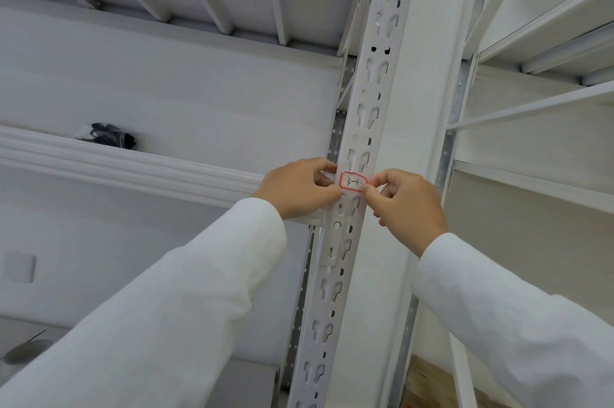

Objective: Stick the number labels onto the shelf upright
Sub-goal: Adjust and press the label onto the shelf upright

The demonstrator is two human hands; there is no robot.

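A white slotted shelf upright (367, 115) runs up the middle of the head view. A small white label (352, 181) with a red border and the handwritten "3-1" lies across its front face. My left hand (299, 186) pinches the label's left edge with thumb and fingertips. My right hand (407, 205) pinches its right edge from the other side. Both arms wear white sleeves. Whether the label is pressed flat onto the metal I cannot tell.
A white shelf beam (126, 161) meets the upright at the left, with a dark bundle (109, 135) lying on the shelf above it. Another white shelf unit (531, 108) stands at the right. A white wall pillar (428, 75) runs behind the upright.
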